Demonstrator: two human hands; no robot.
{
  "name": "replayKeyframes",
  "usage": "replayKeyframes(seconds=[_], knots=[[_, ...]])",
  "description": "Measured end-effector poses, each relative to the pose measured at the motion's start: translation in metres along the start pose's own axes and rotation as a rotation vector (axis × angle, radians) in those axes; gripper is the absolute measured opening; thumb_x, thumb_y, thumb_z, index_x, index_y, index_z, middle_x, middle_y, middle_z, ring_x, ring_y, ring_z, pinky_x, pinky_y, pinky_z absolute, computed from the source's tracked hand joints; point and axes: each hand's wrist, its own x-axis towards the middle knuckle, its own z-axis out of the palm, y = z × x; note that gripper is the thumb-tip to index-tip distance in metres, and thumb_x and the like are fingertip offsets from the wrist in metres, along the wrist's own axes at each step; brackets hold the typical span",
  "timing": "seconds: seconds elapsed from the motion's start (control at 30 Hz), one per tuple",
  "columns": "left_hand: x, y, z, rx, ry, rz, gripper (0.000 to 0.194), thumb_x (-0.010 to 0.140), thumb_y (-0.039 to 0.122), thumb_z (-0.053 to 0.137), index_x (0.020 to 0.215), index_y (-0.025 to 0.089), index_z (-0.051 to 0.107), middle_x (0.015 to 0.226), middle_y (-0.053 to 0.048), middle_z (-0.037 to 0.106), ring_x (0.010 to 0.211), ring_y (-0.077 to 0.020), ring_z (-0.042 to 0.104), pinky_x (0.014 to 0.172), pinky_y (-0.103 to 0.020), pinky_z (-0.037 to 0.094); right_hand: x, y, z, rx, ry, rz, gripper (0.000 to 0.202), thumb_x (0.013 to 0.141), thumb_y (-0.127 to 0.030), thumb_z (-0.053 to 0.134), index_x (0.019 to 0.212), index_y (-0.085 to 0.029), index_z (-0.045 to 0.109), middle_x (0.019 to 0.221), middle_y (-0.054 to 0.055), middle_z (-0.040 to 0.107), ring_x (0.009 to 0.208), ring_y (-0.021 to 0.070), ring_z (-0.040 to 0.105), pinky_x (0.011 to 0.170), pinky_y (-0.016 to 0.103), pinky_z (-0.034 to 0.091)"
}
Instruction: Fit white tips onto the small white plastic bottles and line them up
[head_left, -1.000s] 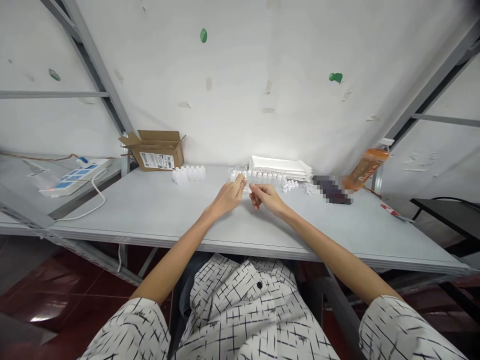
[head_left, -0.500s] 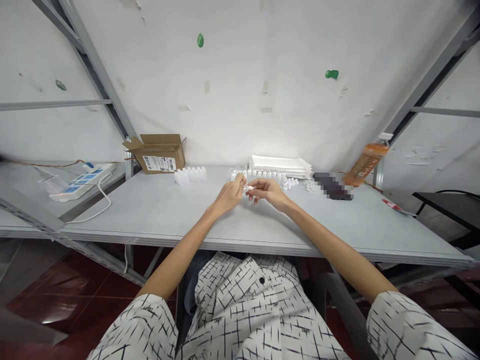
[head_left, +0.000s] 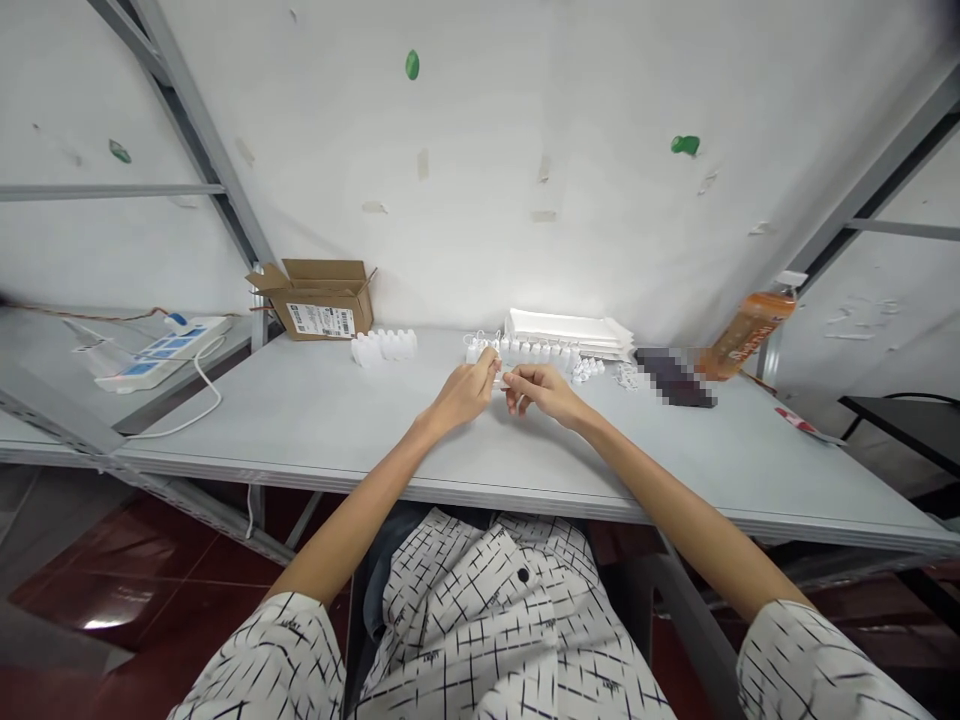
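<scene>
Above the middle of the table, my left hand [head_left: 465,392] is closed in a pinch, its fingertips close to those of my right hand [head_left: 546,392]. Between them shows a small white plastic piece [head_left: 501,381], mostly covered by the fingers. My right thumb and index finger pinch its near end, while the other fingers curl loosely below. Just behind the hands stands a row of small white bottles [head_left: 536,352], some with thin loops on top. Small white caps [head_left: 589,369] lie in a cluster to the right of that row.
Several translucent white bottles [head_left: 384,346] stand at the left, near an open cardboard box [head_left: 319,305]. White trays [head_left: 570,332] are stacked at the back. Rightward lie small white pieces [head_left: 628,376], a pixelated dark object [head_left: 679,378] and an orange drink bottle [head_left: 754,328]. A power strip [head_left: 169,355] sits far left.
The camera view has shifted slightly. Both hands stay together at the same spot, and the white piece between them is now more covered by the fingers.
</scene>
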Motion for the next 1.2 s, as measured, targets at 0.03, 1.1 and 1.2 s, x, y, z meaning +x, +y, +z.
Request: replayKeyframes(seconds=[0.03, 1.1, 1.2], knots=[[0.0, 0.0, 0.0, 0.003, 0.0, 0.002, 0.015, 0.1, 0.026, 0.026, 0.092, 0.022, 0.039, 0.079, -0.001, 0.057, 0.061, -0.0157, 0.053, 0.062, -0.027, 0.035, 0.0, 0.0, 0.0, -0.002, -0.003, -0.004, 0.049, 0.081, -0.063, 0.067, 0.072, -0.015, 0.059, 0.064, 0.003, 0.064, 0.056, 0.014, 0.064, 0.05, 0.024, 0.05], [0.004, 0.003, -0.005, 0.019, 0.11, 0.021, 0.021, 0.101, 0.028, 0.027, 0.09, 0.021, 0.043, 0.07, 0.001, 0.053, 0.054, -0.0143, 0.047, 0.059, -0.025, 0.035, -0.002, -0.011, 0.005, 0.058, 0.001, -0.095, 0.044, 0.082, -0.061, 0.067, 0.081, -0.017, 0.061, 0.071, 0.002, 0.063, 0.055, 0.0139, 0.062, 0.05, 0.027, 0.052], [0.003, 0.003, -0.005, 0.091, 0.093, 0.005, 0.018, 0.099, 0.024, 0.028, 0.092, 0.021, 0.045, 0.07, 0.0, 0.055, 0.054, -0.0153, 0.049, 0.059, -0.026, 0.035, -0.002, -0.009, 0.006, 0.044, -0.011, -0.1, 0.044, 0.083, -0.06, 0.066, 0.079, -0.018, 0.06, 0.07, 0.001, 0.062, 0.055, 0.013, 0.061, 0.049, 0.026, 0.05]])
